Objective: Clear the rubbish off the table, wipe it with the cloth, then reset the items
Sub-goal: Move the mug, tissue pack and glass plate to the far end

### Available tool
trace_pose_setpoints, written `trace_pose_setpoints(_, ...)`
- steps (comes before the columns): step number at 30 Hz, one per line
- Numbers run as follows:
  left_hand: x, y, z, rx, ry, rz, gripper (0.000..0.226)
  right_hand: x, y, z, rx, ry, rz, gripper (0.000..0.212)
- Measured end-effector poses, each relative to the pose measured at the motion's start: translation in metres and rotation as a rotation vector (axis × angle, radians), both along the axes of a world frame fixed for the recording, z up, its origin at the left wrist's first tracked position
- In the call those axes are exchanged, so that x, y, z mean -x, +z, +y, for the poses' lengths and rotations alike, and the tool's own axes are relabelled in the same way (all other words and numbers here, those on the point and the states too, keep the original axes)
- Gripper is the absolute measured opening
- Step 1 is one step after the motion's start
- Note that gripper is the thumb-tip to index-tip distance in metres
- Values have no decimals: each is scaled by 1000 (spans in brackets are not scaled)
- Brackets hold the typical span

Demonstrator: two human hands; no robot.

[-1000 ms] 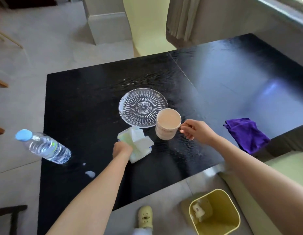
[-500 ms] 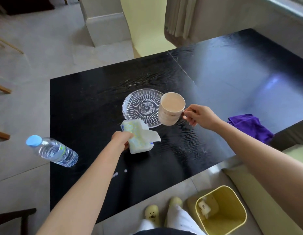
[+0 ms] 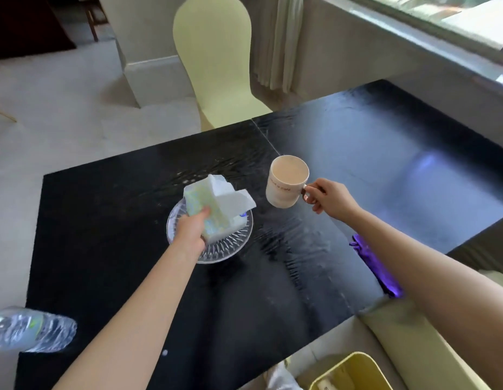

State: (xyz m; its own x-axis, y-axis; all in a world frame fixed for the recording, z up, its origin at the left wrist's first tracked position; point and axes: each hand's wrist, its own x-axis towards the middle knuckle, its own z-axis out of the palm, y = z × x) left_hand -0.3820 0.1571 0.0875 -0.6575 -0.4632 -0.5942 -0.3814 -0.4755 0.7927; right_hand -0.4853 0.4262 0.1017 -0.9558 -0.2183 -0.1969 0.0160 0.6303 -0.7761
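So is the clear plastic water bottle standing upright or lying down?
Lying down: the clear plastic water bottle rests on its side at the black table's left edge.

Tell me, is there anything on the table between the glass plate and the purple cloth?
No. In the head view, that stretch of the black table between the glass plate and the purple cloth is bare, just shiny streaks.

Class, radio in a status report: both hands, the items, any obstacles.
Left hand gripping tissue pack above glass plate. Right hand holding mug by handle. Purple cloth at table edge; bottle lying near left.
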Motion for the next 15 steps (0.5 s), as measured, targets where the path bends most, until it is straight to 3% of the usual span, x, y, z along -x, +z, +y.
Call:
trace_pose_setpoints(5, 62, -16, 39, -3, -31, -35, 43, 65, -15, 32, -40, -97, -9, 27)
trace_pose_setpoints(15, 139, -39, 88, 27, -31, -84, 25, 173, -81, 56, -80, -301, -113, 31)
